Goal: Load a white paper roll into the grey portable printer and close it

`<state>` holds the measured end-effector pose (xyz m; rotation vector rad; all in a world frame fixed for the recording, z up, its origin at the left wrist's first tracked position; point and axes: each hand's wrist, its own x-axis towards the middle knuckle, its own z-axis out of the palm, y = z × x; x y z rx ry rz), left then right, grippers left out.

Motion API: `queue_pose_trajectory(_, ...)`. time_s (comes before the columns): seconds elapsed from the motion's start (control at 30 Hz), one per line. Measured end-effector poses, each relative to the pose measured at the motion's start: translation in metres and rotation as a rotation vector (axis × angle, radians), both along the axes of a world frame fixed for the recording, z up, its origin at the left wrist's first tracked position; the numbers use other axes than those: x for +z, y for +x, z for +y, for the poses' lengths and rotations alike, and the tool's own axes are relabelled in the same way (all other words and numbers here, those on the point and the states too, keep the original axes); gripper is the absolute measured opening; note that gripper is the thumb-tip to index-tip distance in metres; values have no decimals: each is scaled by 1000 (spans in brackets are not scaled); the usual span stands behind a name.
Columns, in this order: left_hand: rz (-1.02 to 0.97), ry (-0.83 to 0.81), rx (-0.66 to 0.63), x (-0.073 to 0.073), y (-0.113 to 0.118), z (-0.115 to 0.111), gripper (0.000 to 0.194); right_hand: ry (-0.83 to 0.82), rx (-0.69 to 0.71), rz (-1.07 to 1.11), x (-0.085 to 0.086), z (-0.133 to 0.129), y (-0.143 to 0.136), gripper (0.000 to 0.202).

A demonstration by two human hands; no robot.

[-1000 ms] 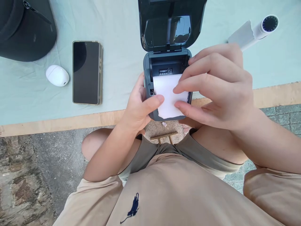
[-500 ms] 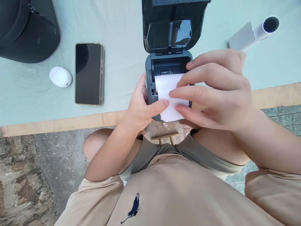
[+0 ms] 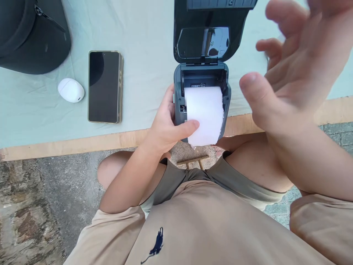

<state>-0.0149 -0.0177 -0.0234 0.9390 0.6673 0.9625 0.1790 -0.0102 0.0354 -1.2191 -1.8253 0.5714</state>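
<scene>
A dark grey label printer [image 3: 178, 79] has its lid [image 3: 190, 44] swung up, away from me. White paper [image 3: 205, 110] lies in its compartment, the loose end hanging over the near edge. My left hand [image 3: 171, 127] grips the printer's left side, thumb pressed on the paper. My right hand [image 3: 300, 70] is raised to the right of the printer, fingers apart and palm partly showing, touching nothing.
On the cloth-covered table [image 3: 143, 55], a phone [image 3: 103, 86] lies left of the printer beside a white oval case [image 3: 71, 90]. A black zippered bag [image 3: 33, 40] stands far left. The table's wooden edge [image 3: 121, 140] runs in front of me.
My right hand has let go of the paper and moved up and right, now covering the white roll seen there before. The printer has shifted slightly right.
</scene>
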Motion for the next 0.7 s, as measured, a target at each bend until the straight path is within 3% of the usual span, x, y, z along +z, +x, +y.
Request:
queue_pose_trajectory(0.13,35,47,-38,2,-1,1,66,-73,2,217,2,2,-7,59)
queue_pose_trajectory(0.2,39,48,-42,2,-1,1,65,-1,-51,265,-2,4,-7,52)
queue_pose_trajectory(0.27,38,47,-32,0,0,1,63,62,-55,235,-7,5,-5,40)
queue_pose_trajectory(0.4,-27,62,-7,-11,2,3,59,-32,89,68,-14,4,0,21)
queue_pose_trajectory(0.53,-42,66,-36,-16,2,5,65,-58,246,32,-14,3,1,27)
queue_pose_trajectory(0.7,-40,107,-62,-13,1,5,61,-259,227,150,-12,3,-1,46)
